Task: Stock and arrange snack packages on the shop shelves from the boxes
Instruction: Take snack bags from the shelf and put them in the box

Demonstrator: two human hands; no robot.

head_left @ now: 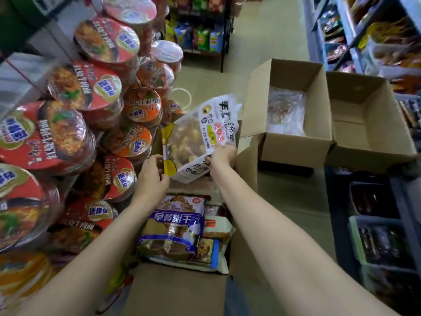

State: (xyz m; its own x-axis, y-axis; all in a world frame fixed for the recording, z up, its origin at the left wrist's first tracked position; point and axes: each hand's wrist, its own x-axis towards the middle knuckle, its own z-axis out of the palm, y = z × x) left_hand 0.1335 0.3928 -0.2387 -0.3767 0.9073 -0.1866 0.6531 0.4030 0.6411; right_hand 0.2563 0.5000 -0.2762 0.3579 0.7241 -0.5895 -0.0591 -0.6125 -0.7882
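Both hands grip a white-and-yellow plastic snack bag (196, 137), left hand (151, 176) pinching its yellow edge, right hand (223, 156) its bottom corner. It's held right above the open brown cardboard box (177, 290) of snack packs.

White snack bag (196, 137) tilted, above open box (245, 160)

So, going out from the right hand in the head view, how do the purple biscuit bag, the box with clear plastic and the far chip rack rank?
From the right hand:
1. Purple biscuit bag, just below it in the near box.
2. Box with clear plastic, up and to its right on the floor.
3. Chip rack, far down the aisle.
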